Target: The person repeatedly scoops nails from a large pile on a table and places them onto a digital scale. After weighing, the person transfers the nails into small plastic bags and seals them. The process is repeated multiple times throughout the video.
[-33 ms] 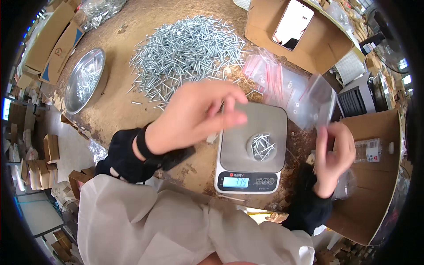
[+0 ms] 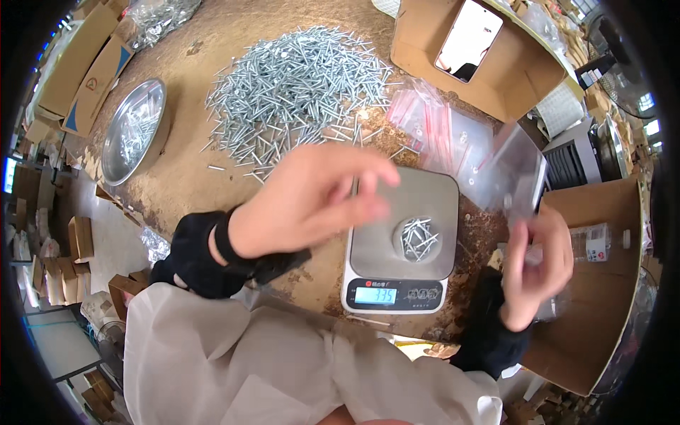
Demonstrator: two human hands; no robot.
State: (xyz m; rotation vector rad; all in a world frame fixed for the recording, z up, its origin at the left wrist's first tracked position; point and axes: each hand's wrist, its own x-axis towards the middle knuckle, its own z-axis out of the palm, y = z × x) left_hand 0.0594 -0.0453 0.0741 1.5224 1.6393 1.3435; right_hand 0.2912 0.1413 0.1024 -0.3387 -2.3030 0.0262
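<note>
My left hand (image 2: pixel 312 198) hovers over the left edge of a kitchen-type digital scale (image 2: pixel 407 185). Its thumb and forefinger are apart with nothing between them, the other fingers curled and slightly blurred. On the scale's steel plate stands a small round cup (image 2: pixel 420 239) holding several screws or nails. Right of the scale, my right hand (image 2: pixel 537 265) pinches the lower end of a clear plastic bag (image 2: pixel 523 166), which stands up from the fingers and is blurred. Beyond the scale lies a large heap of silvery screws or nails (image 2: pixel 297 85).
Clear zip bags with red seals (image 2: pixel 432 134) lie beyond the scale. A steel bowl (image 2: pixel 164 113) with bagged fasteners sits at left. A cardboard box (image 2: pixel 418 42) with a phone (image 2: pixel 469 40) leaning in it is at the far right; another carton (image 2: pixel 595 340) stands beside my right arm.
My left hand has shifted slightly down. The clear bag in my right hand has tilted a little, and that hand sits slightly lower.
</note>
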